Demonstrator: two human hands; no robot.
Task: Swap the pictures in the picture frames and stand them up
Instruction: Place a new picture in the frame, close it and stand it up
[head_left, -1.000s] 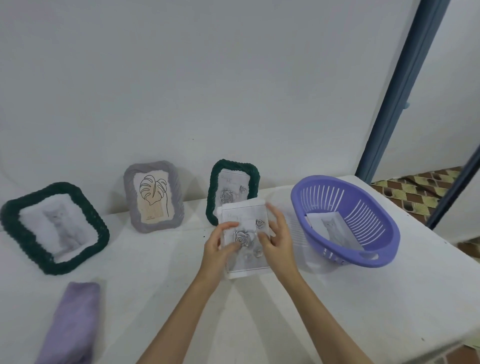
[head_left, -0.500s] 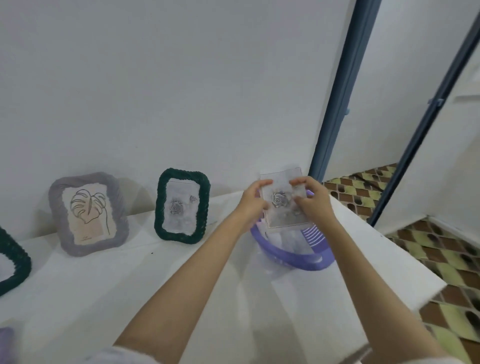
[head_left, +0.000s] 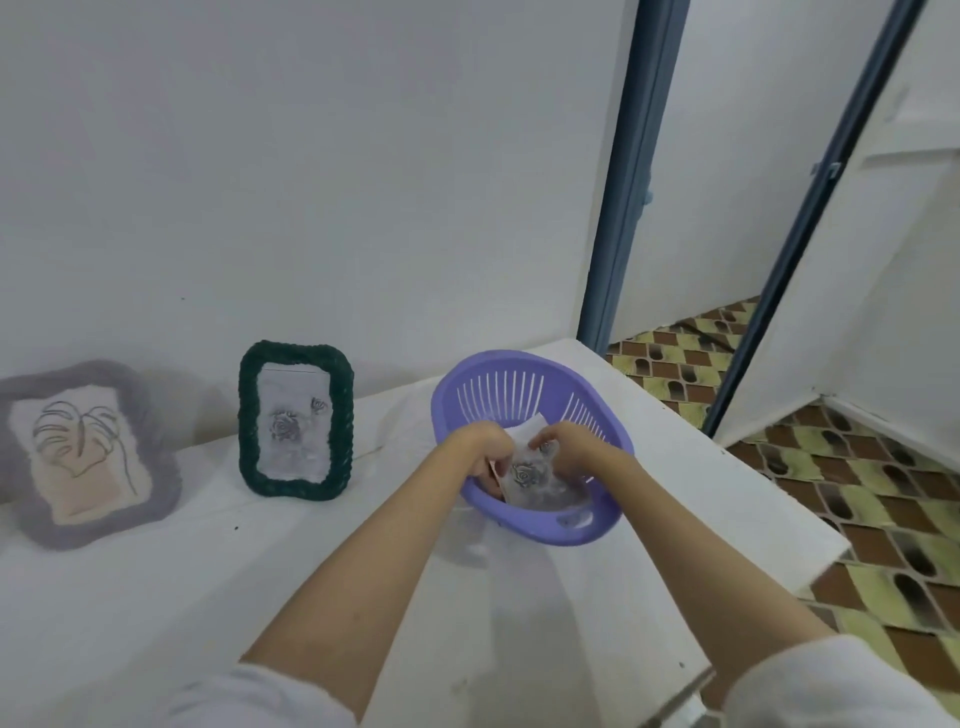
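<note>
Frames: we count two in view, a green frame (head_left: 296, 421) and a grey frame (head_left: 83, 452), both propped upright against the wall at the back of the bench (head_left: 218, 582). The grey frame is cut off by the left edge of the view. The green frame shows a rose print; the grey one shows a leaf drawing.

We count one basket (head_left: 530, 379), purple and slotted, resting near the right end of the bench, close to its far corner. Inside it we see a rose picture (head_left: 527, 478) and, behind it, a white sheet (head_left: 524, 431) whose face we cannot make out.

We count two hands, both lowered into the basket. The left hand (head_left: 480, 447) and the right hand (head_left: 574, 449) each have a grip on the rose picture, fingers curled at its upper edge, one at either side. The fingertips are partly hidden by the paper.

The bench edge falls away just right of the basket to tiled floor (head_left: 857, 493). Bare bench surface lies between the green frame and the basket, and in front of both frames.
</note>
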